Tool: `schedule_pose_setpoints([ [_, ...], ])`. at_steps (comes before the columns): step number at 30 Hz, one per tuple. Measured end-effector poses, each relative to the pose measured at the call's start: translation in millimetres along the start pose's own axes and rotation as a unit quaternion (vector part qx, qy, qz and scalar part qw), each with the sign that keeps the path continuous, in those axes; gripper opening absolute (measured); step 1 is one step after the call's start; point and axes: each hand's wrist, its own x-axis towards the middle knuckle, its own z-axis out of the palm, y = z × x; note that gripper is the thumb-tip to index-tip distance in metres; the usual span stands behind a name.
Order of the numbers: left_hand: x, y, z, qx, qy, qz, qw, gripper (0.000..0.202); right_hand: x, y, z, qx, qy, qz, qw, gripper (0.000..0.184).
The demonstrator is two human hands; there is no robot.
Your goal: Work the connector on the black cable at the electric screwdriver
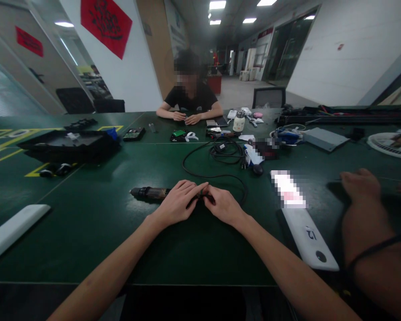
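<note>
A dark, cylindrical electric screwdriver [150, 192] lies on the green table, its narrow tip pointing left. My left hand [177, 203] wraps over its rear half from above. At the tool's right end, my right hand [222, 204] is closed with thumb and fingers pinched together, touching my left fingertips. The fingers hide most of that end. A black cord [243, 185] curves from behind my right hand toward a loose coil [225, 151] farther back.
A white numbered device [309, 236] lies to the right, beside another person's arm [367, 232]. At left are a white slab [16, 227] and a black tray [70, 145]. Opposite sits a person [194, 96]. A white jar [239, 122] and small parts stand across the back.
</note>
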Motion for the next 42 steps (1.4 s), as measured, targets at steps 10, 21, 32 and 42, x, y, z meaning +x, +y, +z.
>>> schedule_pose_setpoints([
  [10, 1.4, -4.3, 1.4, -0.012, -0.008, -0.004, 1.000, 0.068, -0.5, -1.9, -2.5, 0.001, -0.003, 0.000, 1.000, 0.008],
  [21, 1.6, -5.9, -1.2, -0.035, -0.004, -0.010, 0.999, 0.067, -0.3, 0.2, -0.4, -0.003, 0.001, -0.003, 1.000, 0.009],
  [32, 2.2, -3.3, -5.3, -0.025, -0.018, -0.015, 0.999, 0.068, -0.7, -2.1, -1.1, 0.004, 0.003, 0.002, 1.000, 0.007],
  [42, 0.4, -5.5, -0.7, -0.027, -0.040, -0.039, 0.998, 0.061, -0.4, -3.0, -2.6, 0.005, 0.001, 0.001, 1.000, 0.007],
])
